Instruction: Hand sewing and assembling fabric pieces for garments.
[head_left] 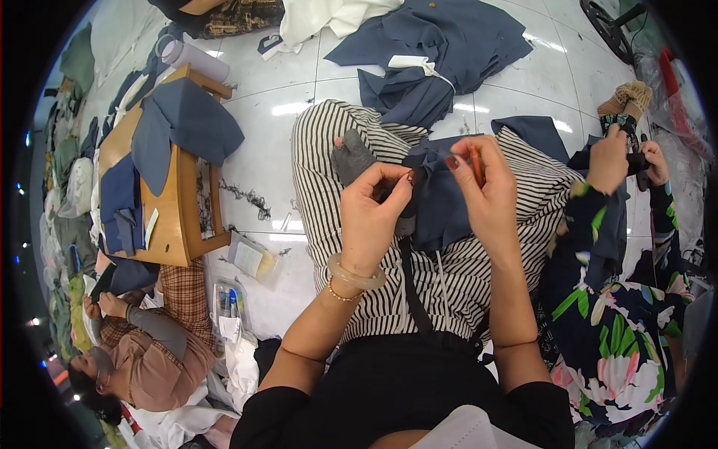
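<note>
Over my striped lap lies a slate-blue piece of cloth [441,213]. My left hand [374,213] is closed in a pinch beside its left edge, next to my grey-socked foot [351,157]; whatever is between the fingertips is too small to make out. Above the cloth's right side, my right hand [486,187] is raised, its thumb and forefinger close together. A slim orange tool [477,166] is tucked in its curled fingers. Only part of that tool shows, so its kind is unclear. A dark strap [415,292] runs down over my lap.
More slate-blue cloth [441,45] is heaped on the tiled floor ahead. At left stands a wooden stool [168,217] with cloth and a lilac bottle [196,61]. One person [168,359] sits at left; another in a floral top [617,329] works close at right.
</note>
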Motion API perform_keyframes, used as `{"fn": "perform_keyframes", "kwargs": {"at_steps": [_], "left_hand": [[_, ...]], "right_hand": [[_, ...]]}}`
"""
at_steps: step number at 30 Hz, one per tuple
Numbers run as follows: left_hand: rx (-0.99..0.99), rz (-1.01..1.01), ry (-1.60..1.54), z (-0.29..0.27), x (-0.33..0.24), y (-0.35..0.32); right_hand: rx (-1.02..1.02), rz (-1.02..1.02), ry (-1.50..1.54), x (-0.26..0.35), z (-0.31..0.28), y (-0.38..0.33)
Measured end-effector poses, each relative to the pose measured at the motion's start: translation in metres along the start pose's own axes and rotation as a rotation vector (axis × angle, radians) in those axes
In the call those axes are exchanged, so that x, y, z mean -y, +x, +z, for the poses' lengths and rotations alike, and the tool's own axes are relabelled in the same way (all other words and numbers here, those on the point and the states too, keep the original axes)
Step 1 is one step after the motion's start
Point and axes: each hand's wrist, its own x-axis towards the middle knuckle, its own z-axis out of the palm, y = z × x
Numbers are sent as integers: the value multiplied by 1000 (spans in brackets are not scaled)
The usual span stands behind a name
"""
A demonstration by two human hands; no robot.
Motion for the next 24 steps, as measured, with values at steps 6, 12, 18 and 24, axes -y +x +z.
{"fn": "perform_keyframes", "kwargs": {"at_steps": [6,12,18,24], "left_hand": [[-41,-21,-28,7,-3,2],[-55,-8,-84,9,-5,-1],[-45,-3,-140,11,-7,-4],[-40,-14,-164,12,-6,-4]], "right_hand": [[-66,208,385,18,1,-34],[57,239,145,13,13,-49],[27,234,105,11,20,-49],[22,264,110,13,19,-49]]}}
